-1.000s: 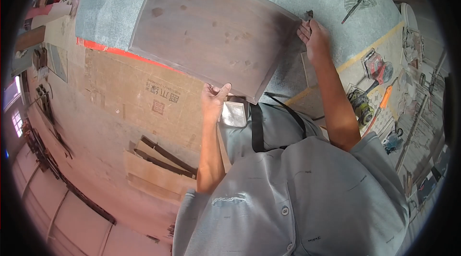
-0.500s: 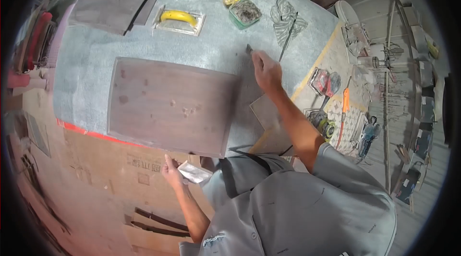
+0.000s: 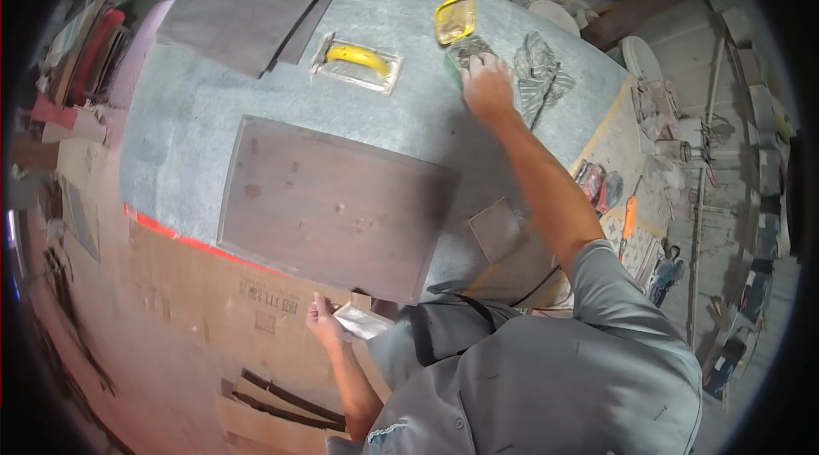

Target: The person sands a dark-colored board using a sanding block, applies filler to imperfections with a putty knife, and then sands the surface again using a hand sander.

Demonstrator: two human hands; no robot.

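Note:
My right hand point(image 3: 489, 84) reaches over the green tub point(image 3: 452, 73), fingers bent down into or onto its grey, fibrous-looking contents point(image 3: 472, 47). Those fingers are closed, and what they hold, if anything, is hidden. Beside the tub stands its yellow-rimmed lid point(image 3: 455, 18). Low at the table's near edge, my left hand point(image 3: 323, 319) is closed around the end of a small rectangular block with a pale, shiny face point(image 3: 363, 321). A brown-grey flat panel point(image 3: 333, 208) with several darker spots lies between the hands, its near edge close above the block.
A yellow-handled hand sander point(image 3: 358, 65) lies beyond the panel, near dark sheets point(image 3: 247, 7) at the far left. Right of the tub sits a crumpled striped cloth point(image 3: 542, 75). A small square sheet point(image 3: 496, 231) and an orange-handled tool point(image 3: 630, 216) lie on the right.
My right hand has moved away from me, from above the table beside the panel to the green tub. It held a small dark-tipped thing before. My left hand still holds the block.

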